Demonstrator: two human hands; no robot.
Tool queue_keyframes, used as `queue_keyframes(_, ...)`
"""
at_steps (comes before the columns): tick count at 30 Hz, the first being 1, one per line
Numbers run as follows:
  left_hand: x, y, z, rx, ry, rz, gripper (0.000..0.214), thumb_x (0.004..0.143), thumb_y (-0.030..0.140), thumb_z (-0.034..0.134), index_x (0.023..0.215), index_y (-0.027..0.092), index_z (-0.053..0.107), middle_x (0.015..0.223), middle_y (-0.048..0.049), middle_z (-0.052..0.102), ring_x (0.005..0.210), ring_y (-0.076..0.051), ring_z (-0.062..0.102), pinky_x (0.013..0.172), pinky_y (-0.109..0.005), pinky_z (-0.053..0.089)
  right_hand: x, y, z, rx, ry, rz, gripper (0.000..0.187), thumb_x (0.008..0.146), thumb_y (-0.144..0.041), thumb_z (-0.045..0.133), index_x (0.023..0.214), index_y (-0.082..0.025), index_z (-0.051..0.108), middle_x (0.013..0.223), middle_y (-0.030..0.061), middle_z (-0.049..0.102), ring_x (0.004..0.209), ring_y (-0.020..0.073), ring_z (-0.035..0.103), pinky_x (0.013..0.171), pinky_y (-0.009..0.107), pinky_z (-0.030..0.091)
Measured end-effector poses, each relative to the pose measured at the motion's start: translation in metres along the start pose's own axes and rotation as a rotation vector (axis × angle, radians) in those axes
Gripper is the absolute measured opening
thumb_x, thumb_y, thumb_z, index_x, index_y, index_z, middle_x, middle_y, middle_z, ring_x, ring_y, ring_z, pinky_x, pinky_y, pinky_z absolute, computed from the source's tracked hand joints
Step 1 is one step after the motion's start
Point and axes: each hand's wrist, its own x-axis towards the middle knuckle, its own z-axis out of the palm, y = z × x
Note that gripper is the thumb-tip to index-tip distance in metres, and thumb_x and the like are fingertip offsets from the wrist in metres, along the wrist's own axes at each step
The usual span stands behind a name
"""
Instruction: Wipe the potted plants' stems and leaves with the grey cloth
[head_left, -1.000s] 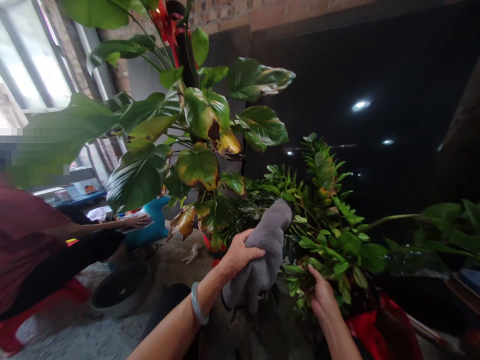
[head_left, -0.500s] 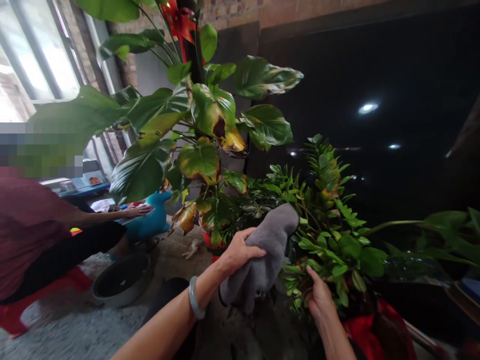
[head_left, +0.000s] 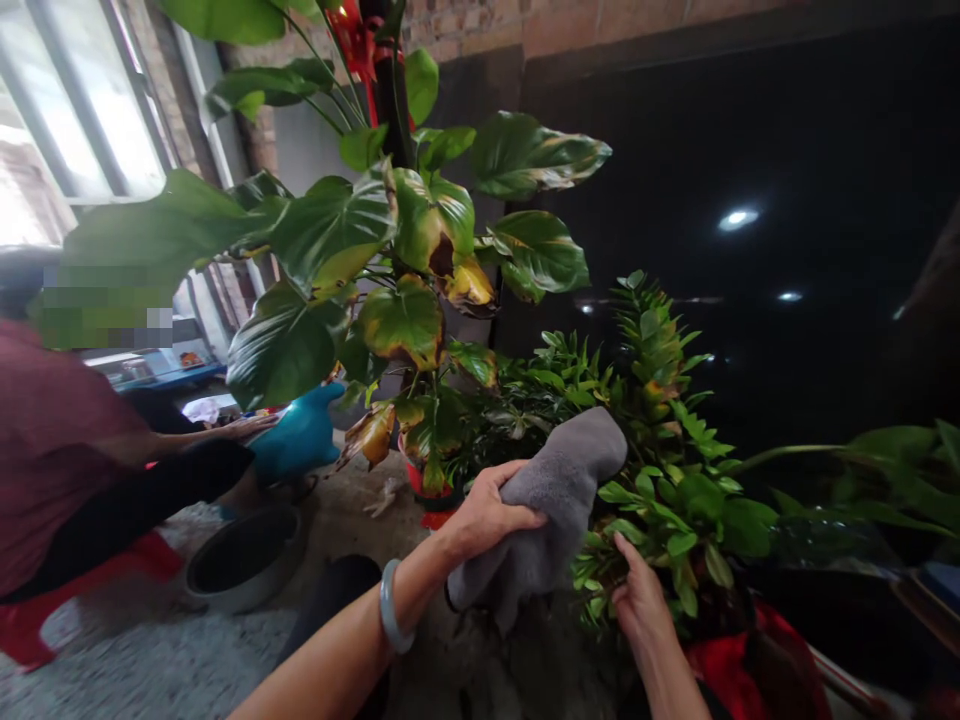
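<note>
On our left wrist we wear one smooth, rounded bangle [head_left: 390, 620] of pale grey-green, plain and glossy, while our forearms show bare, unsleeved, up to our left hand [head_left: 487, 512] and right hand [head_left: 639, 602].

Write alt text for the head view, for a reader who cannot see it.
A left hand grips a grey cloth against a small-leaved plant while the right hand reaches into its lower leaves. A taller plant with big yellowing leaves stands behind; another person sits at the left by a bowl.

Speckled grey floor [head_left: 172, 670], round dark basin [head_left: 244, 562] resting on it, red plant pot [head_left: 433, 518] further back
</note>
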Motion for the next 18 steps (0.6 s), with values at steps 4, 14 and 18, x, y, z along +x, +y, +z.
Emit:
queue_keyframes(4,-0.009,-0.038,-0.001,0.194,0.013,-0.105,0.044,0.05,0.012,0.066,0.093,0.02,0.072,0.081,-0.0002,0.067,0.074,-0.02,0.055,0.063,-0.024,0.043,0.0,0.0,-0.005,-0.034,-0.065,0.03,0.017,0.051,-0.029,0.071,0.064,-0.018,0.067,0.06,0.0032,0.071,0.065,0.025,0.068,0.062,0.037,0.054)
queue_keyframes(14,-0.012,0.003,-0.012,0.036,0.026,-0.036,0.047,0.049,0.015,0.069,0.096,0.017,0.07,0.077,0.0027,0.063,0.073,-0.017,0.054,0.065,-0.023,0.042,-0.006,-0.002,-0.012,-0.052,-0.069,0.045,0.024,0.046,-0.031,0.076,0.065,-0.02,0.066,0.059,0.0011,0.071,0.062,0.0229,0.067,0.06,0.033,0.053)
queue_keyframes(18,-0.008,-0.014,-0.007,0.017,0.147,-0.066,0.042,0.049,0.012,0.067,0.09,0.019,0.07,0.072,0.0025,0.063,0.067,-0.016,0.052,0.062,-0.023,0.042,-0.007,0.004,-0.015,-0.073,-0.009,0.098,0.025,0.043,-0.032,0.075,0.061,-0.017,0.065,0.053,0.0036,0.069,0.054,0.024,0.065,0.053,0.035,0.052)
